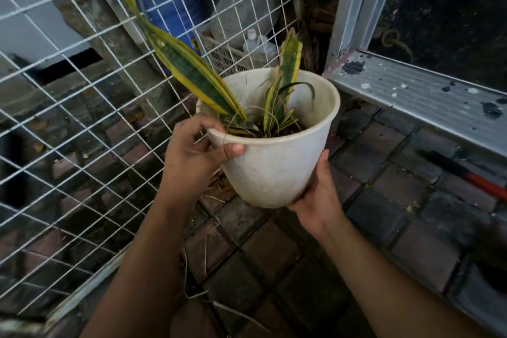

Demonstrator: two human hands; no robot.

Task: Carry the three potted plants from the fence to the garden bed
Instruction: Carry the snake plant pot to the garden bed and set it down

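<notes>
White pot (274, 167) with snake plant (189, 68) held aloft beside wire fence (68, 90), above brick paving (274, 250) — my left hand (192, 156) pinching near rim, right hand (315, 200) cupping base. Likely soil-heavy, rigid, smooth plastic — support underneath, spare stiff leaves

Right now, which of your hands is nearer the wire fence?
Left. The left hand grips the white pot by its rim, beside the wire fence; the right hand cups its base on the far side.

wire fence (82, 107) close left, metal frame (411, 96) right — paving (274, 255) open between
</notes>
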